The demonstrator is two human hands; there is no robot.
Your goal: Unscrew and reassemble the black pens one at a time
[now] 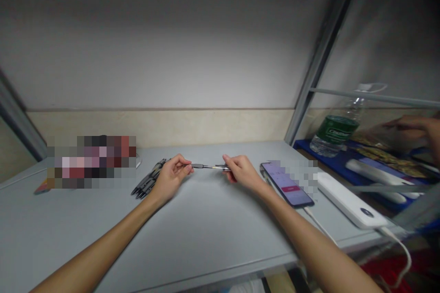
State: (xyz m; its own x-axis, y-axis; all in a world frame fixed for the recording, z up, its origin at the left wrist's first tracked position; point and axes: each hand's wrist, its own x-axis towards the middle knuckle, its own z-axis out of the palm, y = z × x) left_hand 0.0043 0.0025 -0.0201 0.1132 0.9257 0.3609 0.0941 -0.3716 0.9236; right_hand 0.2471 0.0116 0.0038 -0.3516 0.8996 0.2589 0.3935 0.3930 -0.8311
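Observation:
Level above the grey table, a slim pen (202, 166) spans the gap between my two hands. My left hand (172, 176) pinches its left end between thumb and fingers. My right hand (242, 171) is closed on the other end, where a dark barrel part shows at the fingertips. Between the hands the pen has a grey grip section and a thinner, shiny stretch; whether its parts are separated I cannot tell. Several dark pens (146, 183) lie in a bundle on the table, partly hidden behind my left hand and wrist.
Right of my right hand lies a lit phone (288, 185) with a cable, then a white power bank (350, 199). A blurred-out pile (92, 158) sits at the left. Beyond the metal post (316, 64) are a water bottle (338, 126) and another person's hand (412, 124).

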